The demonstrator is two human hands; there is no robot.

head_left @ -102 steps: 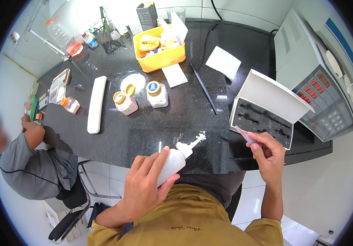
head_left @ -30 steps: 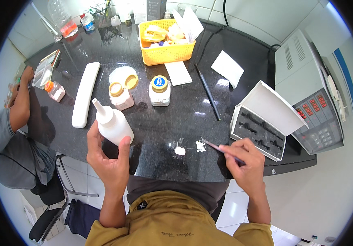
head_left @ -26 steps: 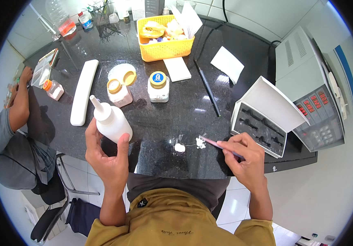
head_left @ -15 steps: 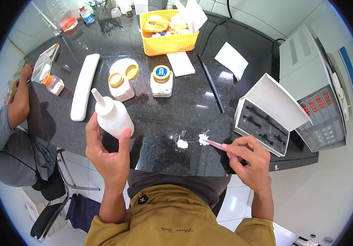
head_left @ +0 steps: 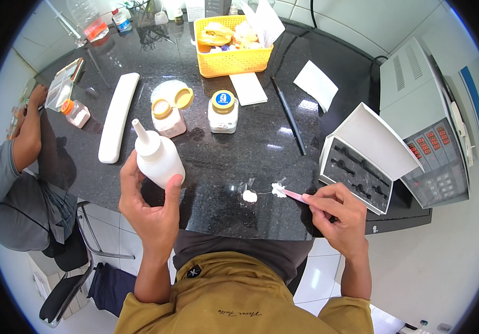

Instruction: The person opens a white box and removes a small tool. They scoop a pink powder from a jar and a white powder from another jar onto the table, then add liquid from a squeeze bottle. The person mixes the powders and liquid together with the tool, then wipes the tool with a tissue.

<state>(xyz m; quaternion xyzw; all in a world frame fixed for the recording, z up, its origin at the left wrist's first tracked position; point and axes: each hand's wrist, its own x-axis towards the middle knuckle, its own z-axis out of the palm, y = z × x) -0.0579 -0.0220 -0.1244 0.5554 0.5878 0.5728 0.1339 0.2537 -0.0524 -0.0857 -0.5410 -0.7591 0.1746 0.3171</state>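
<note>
In my left hand point(head_left: 153, 209) is a white plastic squeeze bottle point(head_left: 161, 161), its pointed nozzle aimed up and to the left. My fingers and thumb hold it low on its body, at the table's near edge. My right hand point(head_left: 341, 216) pinches a slim pink stick-like tool point(head_left: 295, 195). Its tip touches a small spread heap of white powder point(head_left: 278, 190) on the black tabletop. Just left of that heap lies a second, rounder heap of white powder point(head_left: 249, 196). Beyond the bottle stand a jar with its yellow flip lid raised point(head_left: 168, 119) and a closed yellow-lidded jar point(head_left: 223, 114).
An open white box with dark foam slots point(head_left: 356, 172) sits right of my right hand, before a machine with red digits point(head_left: 434, 147). A dark pen-like stick point(head_left: 289, 117), a long white case point(head_left: 119, 119) and a yellow basket point(head_left: 234, 62) lie farther off. Another person point(head_left: 20, 167) sits left.
The view has shifted slightly. My left hand still holds the squeeze bottle, and the pink tool's tip stays at the right powder heap, which looks slightly more spread.
</note>
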